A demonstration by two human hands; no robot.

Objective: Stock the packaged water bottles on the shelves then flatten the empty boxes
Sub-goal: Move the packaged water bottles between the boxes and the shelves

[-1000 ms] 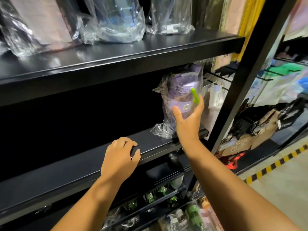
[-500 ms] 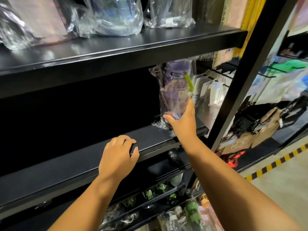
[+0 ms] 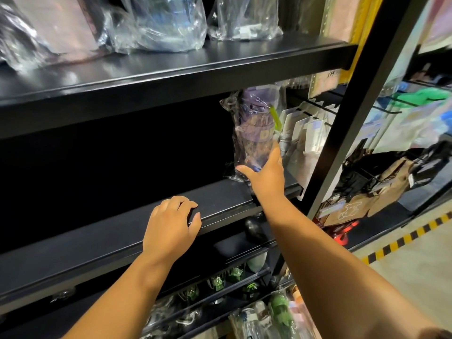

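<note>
A purple water bottle (image 3: 256,133) in a clear plastic bag, with a green strap, stands upright at the right end of the black middle shelf (image 3: 102,238). My right hand (image 3: 265,177) wraps around its lower part, thumb on the left side, fingers hidden behind it. My left hand (image 3: 171,226) rests on the shelf's front edge, fingers curled over the lip and holding no object. The shelf left of the bottle is dark and bare.
Several bagged bottles (image 3: 161,23) stand on the upper shelf (image 3: 220,59). Lower racks hold more packaged bottles (image 3: 269,314). A black upright post (image 3: 342,123) stands right of the bottle. Beyond it hang carded goods (image 3: 308,133) and a yellow-black floor stripe (image 3: 403,238).
My right hand has slid from the bottle's middle down to its base, and the bottle has gone from tilted to upright, further back on the shelf. My left hand has stayed on the edge.
</note>
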